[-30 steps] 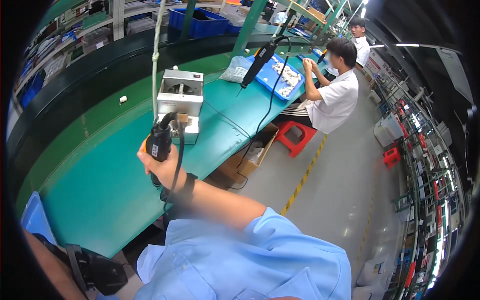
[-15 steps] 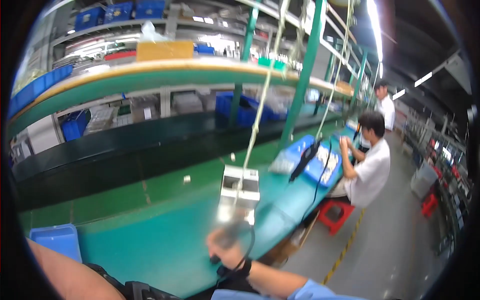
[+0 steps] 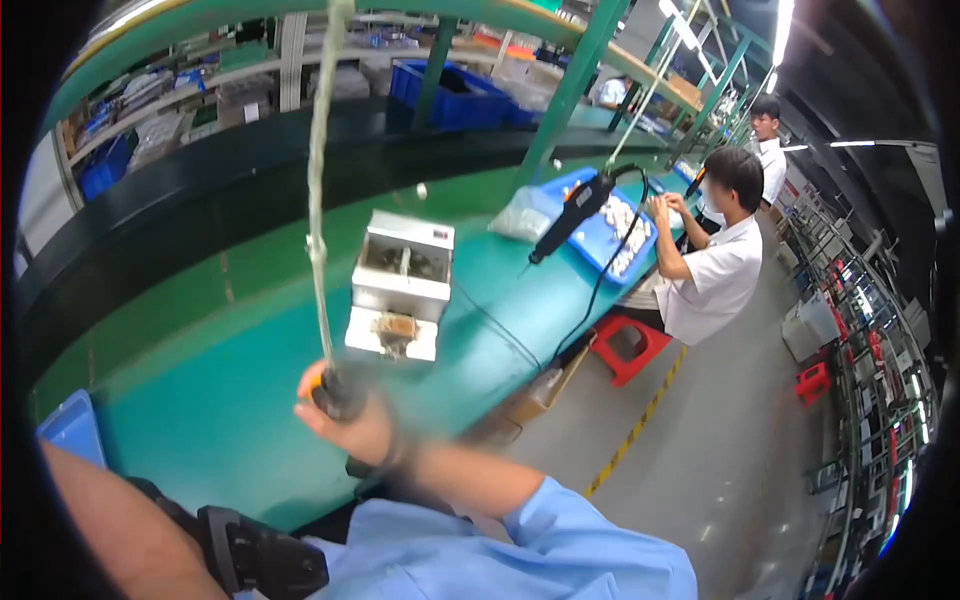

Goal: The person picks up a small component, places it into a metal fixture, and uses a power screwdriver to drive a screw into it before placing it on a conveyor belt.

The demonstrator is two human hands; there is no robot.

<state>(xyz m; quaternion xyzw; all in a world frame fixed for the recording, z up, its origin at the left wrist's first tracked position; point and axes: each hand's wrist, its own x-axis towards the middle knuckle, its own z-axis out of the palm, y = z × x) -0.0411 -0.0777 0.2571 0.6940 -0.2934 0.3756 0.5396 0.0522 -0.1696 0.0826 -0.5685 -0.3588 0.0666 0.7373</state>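
Note:
My right hand point(image 3: 355, 425) is closed around a dark, motion-blurred tool at the lower end of a pale hanging cord point(image 3: 317, 200). It looks like an electric screwdriver point(image 3: 342, 392), similar to the black one hanging farther along the bench. An orange bit shows beside my fingers. Just beyond the hand, on the green bench, stands a metal box-shaped device point(image 3: 403, 265) with an open top and a brownish block at its front. From the lower left comes my left forearm point(image 3: 125, 515); that hand is out of the picture.
A black electric screwdriver point(image 3: 575, 215) hangs over a blue tray point(image 3: 590, 250) of white parts, beside a seated co-worker point(image 3: 725, 260). Another person stands behind. At the left edge is a blue tray point(image 3: 75, 430). A red stool point(image 3: 630, 350) and shelving border the bench.
The view has tilted down and turned right, so the bench appears shifted up and left. My right hand has drawn slightly away from the metal device, still gripping the tool.

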